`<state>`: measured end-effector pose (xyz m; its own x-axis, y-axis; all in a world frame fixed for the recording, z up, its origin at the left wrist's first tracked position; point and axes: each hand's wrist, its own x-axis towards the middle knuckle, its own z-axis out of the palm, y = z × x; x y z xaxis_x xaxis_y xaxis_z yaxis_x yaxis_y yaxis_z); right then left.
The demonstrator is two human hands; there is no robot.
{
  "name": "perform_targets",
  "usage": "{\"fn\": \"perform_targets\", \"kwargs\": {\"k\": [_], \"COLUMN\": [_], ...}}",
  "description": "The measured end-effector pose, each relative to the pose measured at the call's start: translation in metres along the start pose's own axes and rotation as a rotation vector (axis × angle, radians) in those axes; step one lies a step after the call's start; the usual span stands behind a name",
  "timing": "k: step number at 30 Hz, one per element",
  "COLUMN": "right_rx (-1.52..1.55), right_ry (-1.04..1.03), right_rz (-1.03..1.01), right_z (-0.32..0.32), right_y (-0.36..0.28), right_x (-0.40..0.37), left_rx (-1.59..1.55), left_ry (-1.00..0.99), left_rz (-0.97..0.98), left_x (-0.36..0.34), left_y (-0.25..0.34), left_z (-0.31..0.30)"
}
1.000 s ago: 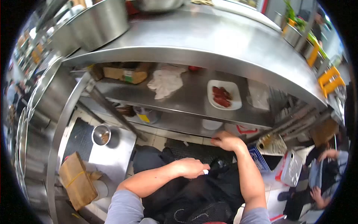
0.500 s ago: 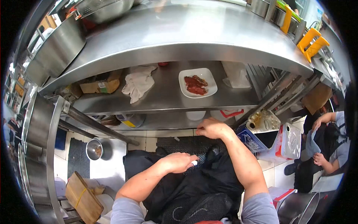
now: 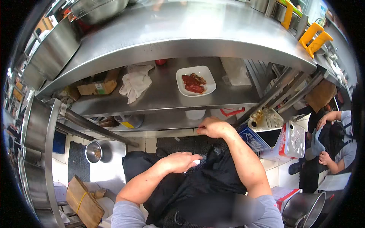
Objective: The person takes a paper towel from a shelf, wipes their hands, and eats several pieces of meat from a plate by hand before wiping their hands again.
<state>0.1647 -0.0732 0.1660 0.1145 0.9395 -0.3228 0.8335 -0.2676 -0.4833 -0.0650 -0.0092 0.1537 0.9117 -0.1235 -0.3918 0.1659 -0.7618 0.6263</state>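
My left hand is closed above my lap. Fingers curl round a small white object, whose kind I cannot make out. Further forward, my right hand hangs just in front of the lower shelf with its fingers drawn together; whether anything sits between them is hidden. Beyond it, on the middle shelf, a square white plate holds dark red pieces that look like meat. Black cloth covers my legs.
A steel counter spans the front. White cloth lies on the middle shelf. A steel bowl stands at left, metal tins at right. Another person sits far right with a blue-grey cloth.
The view has shifted slightly, so the shelf and plate appear a little further left and higher. Both hands keep nearly the same pose.
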Motion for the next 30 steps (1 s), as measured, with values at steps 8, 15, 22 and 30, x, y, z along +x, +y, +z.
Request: {"fn": "perform_targets", "kwargs": {"k": [8, 15, 22, 30], "right_rx": [0.044, 0.052, 0.039, 0.046], "right_ry": [-0.024, 0.025, -0.005, 0.0], "right_rz": [0.051, 0.059, 0.043, 0.103], "right_z": [-0.002, 0.003, -0.002, -0.005], "right_y": [-0.004, -0.001, -0.003, -0.004], "right_x": [0.0, 0.002, 0.003, -0.001], "left_rx": [-0.086, -0.048, -0.065, -0.023], "left_ry": [-0.033, 0.006, 0.049, -0.014], "left_rz": [-0.015, -0.054, -0.075, -0.132], "left_x": [-0.003, -0.007, -0.009, -0.011], "left_y": [0.009, 0.011, 0.012, 0.024], "left_z": [-0.01, -0.012, -0.013, -0.026]}}
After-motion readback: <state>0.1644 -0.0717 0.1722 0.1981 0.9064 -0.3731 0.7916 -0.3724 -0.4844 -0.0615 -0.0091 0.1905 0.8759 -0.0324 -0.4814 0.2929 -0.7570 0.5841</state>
